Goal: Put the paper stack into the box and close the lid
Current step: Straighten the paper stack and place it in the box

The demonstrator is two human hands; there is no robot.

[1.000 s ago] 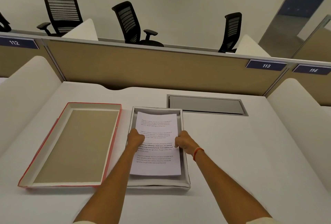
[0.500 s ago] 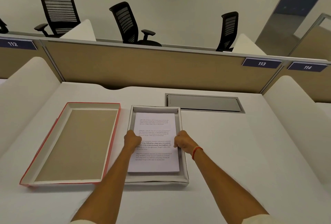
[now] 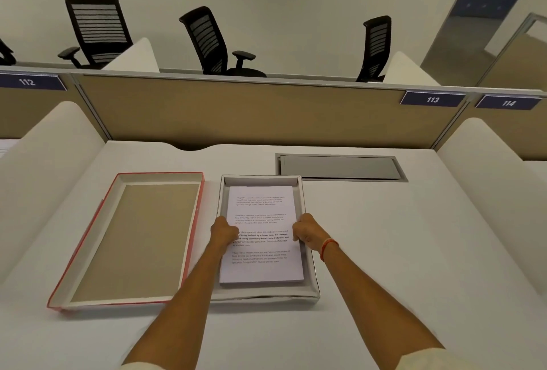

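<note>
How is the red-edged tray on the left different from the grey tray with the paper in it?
The red-edged cardboard lid is bare inside, showing a tan bottom; the grey-walled cardboard box holds the white printed paper stack. The lid looks wider than the box. Nobody touches the lid, while the left hand and right hand grip the stack in the box. Both are shallow, open rectangles lying side by side on the white desk.

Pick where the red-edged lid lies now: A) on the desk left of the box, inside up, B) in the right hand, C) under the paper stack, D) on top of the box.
A: the red-edged lid lies inside up on the desk, left of the box.
</note>
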